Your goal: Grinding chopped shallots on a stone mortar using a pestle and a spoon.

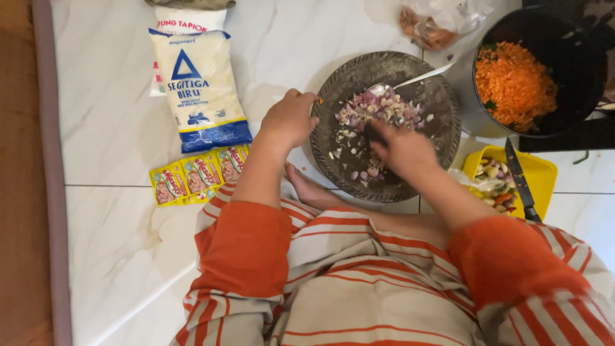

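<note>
A round grey stone mortar (pixel 359 70) lies on the white tiled floor in front of me. It holds chopped purple shallot and garlic pieces (pixel 375 109). My left hand (pixel 289 118) grips the mortar's left rim. My right hand (pixel 403 150) is closed over a dark pestle (pixel 371 132) pressed into the pieces. A metal spoon (pixel 413 80) rests in the mortar, its handle pointing to the upper right.
A black pan (pixel 580 70) of grated carrot sits upper right. A yellow cutting board (pixel 544 176) with peel scraps and a black knife (pixel 520 182) lies to the right. A white and blue flour bag (pixel 198 90) and yellow seasoning sachets (pixel 195 174) lie left. A plastic bag (pixel 435 22) is at top.
</note>
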